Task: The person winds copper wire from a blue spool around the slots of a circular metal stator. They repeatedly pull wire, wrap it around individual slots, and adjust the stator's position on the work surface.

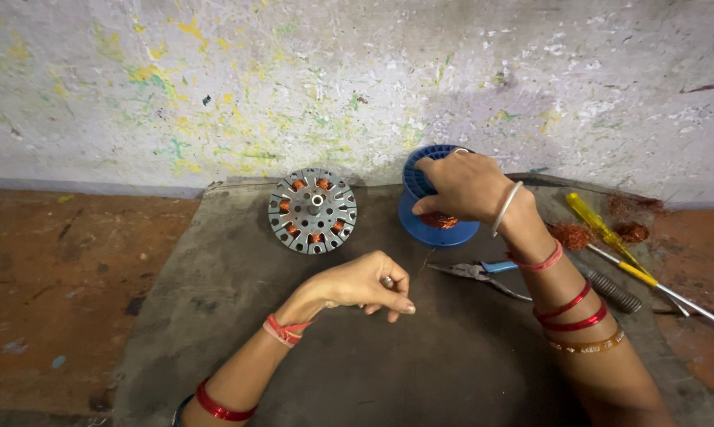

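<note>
A blue spool (436, 207) of copper wire is gripped from above by the right hand (461, 187), fingers curled over its upper rim, on a dark mat (389, 356) laid on the floor. Left of the spool, a round metal stator (312, 210) with copper coils is seen lying flat. Nearer than the spool, the left hand (365, 283) is held with fingertips pinched together; whether wire is pinched cannot be told. Pliers (479, 273) and screwdrivers (610, 241) are seen right of the spool.
</note>
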